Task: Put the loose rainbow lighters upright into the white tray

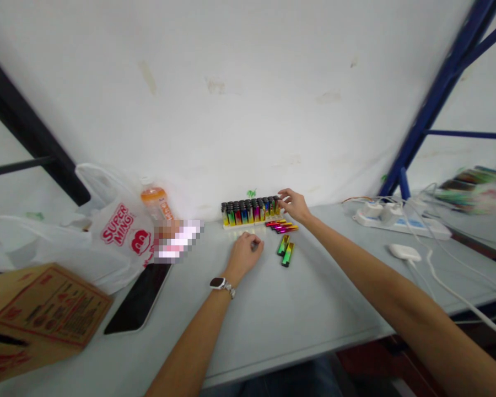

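A tray of colourful lighters (250, 212) stands against the white wall at the back of the grey table (273, 314). My right hand (294, 205) reaches to the tray's right end, its fingers pinched on a lighter there. Three reddish lighters (281, 225) lie flat just in front of the tray, and two green-yellow lighters (286, 249) lie nearer me. My left hand (243, 255), with a watch on its wrist, rests on the table left of the loose lighters, fingers curled closed around something small I cannot make out.
A black phone (139, 298) lies face up at the left. Behind it stand a white plastic bag (116, 231) and an orange drink bottle (157, 203). A cardboard box (41, 314) sits at far left. A power strip (397, 220), white charger (404, 252) and cables lie right.
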Demonstrator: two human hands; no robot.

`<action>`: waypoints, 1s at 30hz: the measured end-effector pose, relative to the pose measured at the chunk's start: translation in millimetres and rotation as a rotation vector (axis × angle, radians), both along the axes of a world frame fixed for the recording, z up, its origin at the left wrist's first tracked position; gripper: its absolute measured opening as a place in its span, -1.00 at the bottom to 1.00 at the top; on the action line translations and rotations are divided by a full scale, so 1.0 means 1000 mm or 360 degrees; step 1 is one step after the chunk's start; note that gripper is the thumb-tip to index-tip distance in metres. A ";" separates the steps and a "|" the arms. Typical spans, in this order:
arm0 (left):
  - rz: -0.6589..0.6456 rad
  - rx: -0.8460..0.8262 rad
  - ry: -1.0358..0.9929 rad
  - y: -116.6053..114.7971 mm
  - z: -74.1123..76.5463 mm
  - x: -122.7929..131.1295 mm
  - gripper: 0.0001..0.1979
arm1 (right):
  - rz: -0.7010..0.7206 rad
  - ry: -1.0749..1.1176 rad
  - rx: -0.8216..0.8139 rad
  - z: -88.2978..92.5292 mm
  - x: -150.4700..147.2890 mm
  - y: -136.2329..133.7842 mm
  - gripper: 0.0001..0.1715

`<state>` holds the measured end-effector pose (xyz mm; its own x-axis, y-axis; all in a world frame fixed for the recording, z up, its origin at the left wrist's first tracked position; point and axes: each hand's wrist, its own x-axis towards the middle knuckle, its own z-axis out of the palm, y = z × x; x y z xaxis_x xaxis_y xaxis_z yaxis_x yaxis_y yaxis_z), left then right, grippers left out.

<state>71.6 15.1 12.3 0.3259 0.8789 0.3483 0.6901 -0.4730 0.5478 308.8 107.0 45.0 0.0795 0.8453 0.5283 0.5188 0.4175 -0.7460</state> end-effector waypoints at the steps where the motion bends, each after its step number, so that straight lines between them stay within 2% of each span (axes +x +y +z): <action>1: -0.0001 0.0003 -0.0005 0.000 0.000 0.000 -0.85 | 0.0021 -0.0043 -0.0003 0.002 0.002 0.002 -0.71; 4: -0.0008 0.0015 -0.0010 0.002 -0.002 0.000 -0.85 | 0.0038 -0.0251 -0.0025 0.008 0.009 0.005 -0.79; 11: -0.0007 0.0017 -0.0010 0.002 -0.003 0.000 -0.84 | 0.0210 -0.0618 -0.0158 0.032 0.021 0.008 -0.79; 15: -0.0001 0.0005 -0.0003 0.002 -0.003 0.000 -0.84 | 0.0270 -0.0845 -0.0177 0.043 0.023 0.014 -0.73; 18: -0.0009 0.0012 0.0003 0.002 -0.002 0.001 -0.83 | 0.0274 -0.1037 -0.0156 0.044 0.021 0.018 -0.68; 20: -0.0015 0.0018 0.0009 0.001 -0.001 0.001 -0.83 | 0.0237 -0.1135 -0.0099 0.039 0.017 0.018 -0.64; 23: -0.0008 0.0021 0.0020 0.000 0.001 0.001 -0.82 | 0.0155 -0.1200 0.0003 0.022 0.012 0.011 -0.56; 27: -0.0003 0.0028 0.0036 -0.001 0.001 0.000 -0.83 | -0.0001 -0.1182 0.0084 -0.005 0.007 -0.009 -0.37; 30: 0.0001 0.0021 0.0037 -0.001 0.000 0.000 -0.83 | -0.0137 -0.1259 0.0065 -0.016 0.002 -0.028 -0.25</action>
